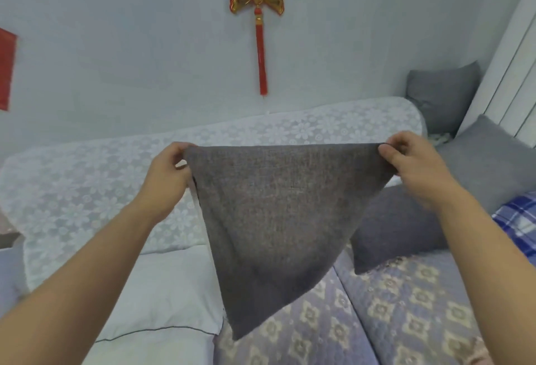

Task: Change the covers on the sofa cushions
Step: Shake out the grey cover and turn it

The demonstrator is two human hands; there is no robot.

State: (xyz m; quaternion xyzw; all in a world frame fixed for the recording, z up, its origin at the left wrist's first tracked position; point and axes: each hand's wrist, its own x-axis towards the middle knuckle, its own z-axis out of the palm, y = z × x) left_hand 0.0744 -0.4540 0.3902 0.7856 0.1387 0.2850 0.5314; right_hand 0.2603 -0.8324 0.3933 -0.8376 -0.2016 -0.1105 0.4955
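Observation:
An empty grey cushion cover (275,219) hangs in the air over the sofa, stretched flat along its top edge and drooping to a point below. My left hand (168,173) pinches its top left corner. My right hand (412,164) pinches its top right corner. A bare white cushion insert (162,292) lies on the seat at the lower left, partly behind the cover. A grey covered cushion (394,228) leans on the seat just right of the cover.
The sofa has a white lace-draped backrest (95,190) and a patterned lilac seat (391,306). Two more grey cushions (443,94) (490,161) sit at the far right, by a blue checked cloth (519,219). A red tasselled ornament (258,2) hangs on the wall.

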